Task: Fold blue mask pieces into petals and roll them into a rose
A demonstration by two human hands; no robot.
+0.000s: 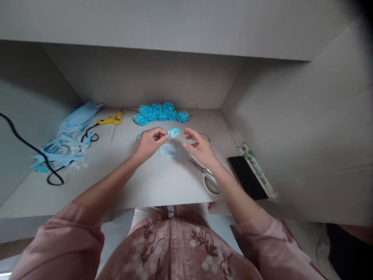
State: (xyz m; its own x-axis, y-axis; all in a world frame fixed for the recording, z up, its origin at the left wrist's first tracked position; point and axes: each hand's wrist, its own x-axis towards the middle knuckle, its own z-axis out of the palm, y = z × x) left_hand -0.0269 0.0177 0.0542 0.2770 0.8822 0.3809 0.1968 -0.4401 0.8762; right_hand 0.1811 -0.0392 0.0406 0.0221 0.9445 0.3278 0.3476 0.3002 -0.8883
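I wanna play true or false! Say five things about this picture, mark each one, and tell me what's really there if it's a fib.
1. The left hand pinches a small blue piece. True.
2. The right hand grips the scissors. False: the scissors lie on the table.
3. The glue gun is red. False: it is yellow.
4. The blue flowers are bunched at the table's back. True.
5. The green-and-white sticks lie left of the left hand. False: they lie far right.
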